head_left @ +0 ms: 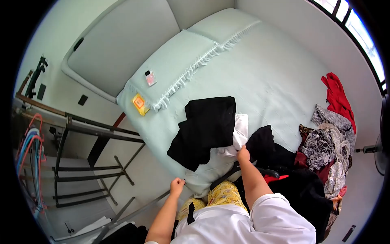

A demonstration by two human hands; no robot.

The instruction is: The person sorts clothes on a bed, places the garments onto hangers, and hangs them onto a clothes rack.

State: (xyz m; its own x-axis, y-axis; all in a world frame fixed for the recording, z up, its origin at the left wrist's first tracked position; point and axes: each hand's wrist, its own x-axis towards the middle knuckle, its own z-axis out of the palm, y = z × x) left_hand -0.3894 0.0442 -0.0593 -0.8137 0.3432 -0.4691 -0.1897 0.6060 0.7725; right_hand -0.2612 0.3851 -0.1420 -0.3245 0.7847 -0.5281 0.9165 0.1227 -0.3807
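Note:
My right hand (243, 155) is closed on a white cloth (240, 131), which lies on the bed partly under a black garment (210, 125). The black garment is spread in uneven folds on the pale green sheet. Over the near edge of the bed, my left hand (177, 186) has its fingers curled together, with a tiny dark thing at the fingertips that I cannot make out. Just right of my right hand lies another black garment (268, 146).
A heap of mixed clothes (321, 148) and a red garment (338, 97) lie along the right side. A phone (150, 78) and a yellow packet (140, 104) rest near the headboard (126, 40). A dark metal frame (93, 168) and coloured hangers (32, 150) stand left.

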